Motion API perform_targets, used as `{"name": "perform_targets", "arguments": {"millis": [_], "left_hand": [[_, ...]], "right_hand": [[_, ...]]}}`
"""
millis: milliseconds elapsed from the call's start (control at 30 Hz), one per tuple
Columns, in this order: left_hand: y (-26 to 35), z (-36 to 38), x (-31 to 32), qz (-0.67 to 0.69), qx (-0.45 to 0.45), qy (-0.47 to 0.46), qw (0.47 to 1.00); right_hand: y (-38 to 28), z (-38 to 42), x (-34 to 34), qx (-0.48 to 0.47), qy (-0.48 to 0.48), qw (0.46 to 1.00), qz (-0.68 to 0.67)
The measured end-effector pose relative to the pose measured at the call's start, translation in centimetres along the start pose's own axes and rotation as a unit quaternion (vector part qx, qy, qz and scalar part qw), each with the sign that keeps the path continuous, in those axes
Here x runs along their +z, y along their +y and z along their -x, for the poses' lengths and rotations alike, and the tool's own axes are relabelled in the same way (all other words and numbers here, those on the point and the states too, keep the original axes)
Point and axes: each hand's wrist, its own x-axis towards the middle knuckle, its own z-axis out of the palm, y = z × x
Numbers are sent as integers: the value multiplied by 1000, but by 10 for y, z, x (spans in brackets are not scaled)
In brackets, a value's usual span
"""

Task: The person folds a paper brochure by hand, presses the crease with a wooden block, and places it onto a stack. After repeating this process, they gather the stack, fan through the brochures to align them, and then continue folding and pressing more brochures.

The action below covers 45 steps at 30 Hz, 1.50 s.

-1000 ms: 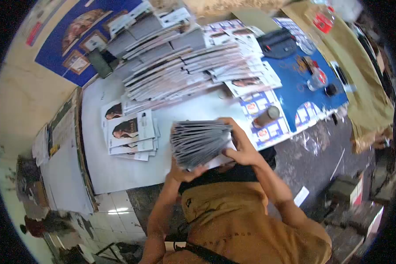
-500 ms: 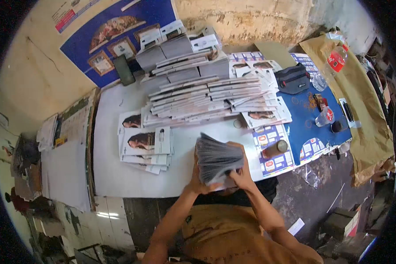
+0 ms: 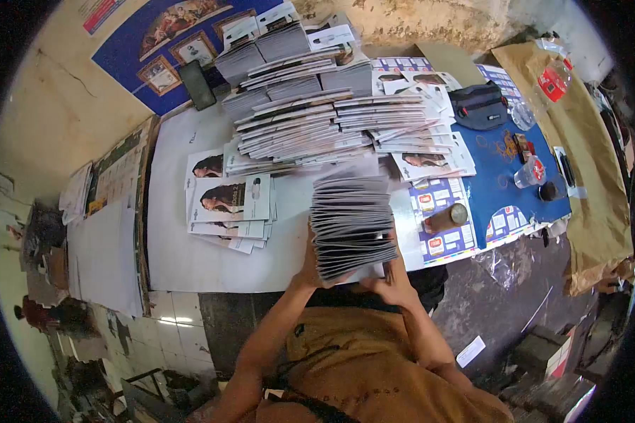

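Note:
A thick stack of booklets (image 3: 351, 222) is held over the table's front edge, its many page edges fanned slightly apart and facing up. My left hand (image 3: 308, 266) wraps the stack's left side, its fingers partly hidden behind it. On the right side, my right hand (image 3: 396, 282) grips the lower corner, with the thumb at the near end. Left of the stack lies a small pile of white booklets (image 3: 229, 199) with a long dark-haired portrait on the cover. Behind it rises a large heap of similar booklets (image 3: 296, 130), laid in overlapping layers.
On the white table (image 3: 173, 243) stand a brown jar (image 3: 446, 218) and a plastic cup (image 3: 529, 173) at the right. A grey pouch (image 3: 480, 106), rubber bands (image 3: 502, 146) and a plastic bottle (image 3: 554, 81) sit farther back. A phone (image 3: 197, 84) leans near the wall.
The stack has tipped so its edges show in clearer, separate layers. My right hand has shifted slightly down and right along it. The camera view has moved a little.

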Motion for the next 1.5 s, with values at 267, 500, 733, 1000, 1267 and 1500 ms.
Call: {"name": "perform_targets", "arguments": {"millis": [267, 500, 733, 1000, 1267, 1500], "left_hand": [[25, -2, 10, -88, 107, 109, 984], [113, -13, 17, -118, 143, 305, 934], [107, -40, 5, -75, 78, 337, 935], [78, -53, -9, -26, 78, 329, 941], [82, -79, -13, 9, 155, 252, 955], [67, -83, -24, -35, 135, 174, 975]], "right_hand": [[-1, -50, -21, 39, -58, 993, -96], [26, -39, -2, -7, 12, 988, -153], [41, -35, -2, 4, -9, 996, -92], [31, -36, 3, -11, 32, 998, -54], [29, -41, 8, -67, 74, 995, -11], [20, -44, 3, -17, 56, 995, -77]]}}
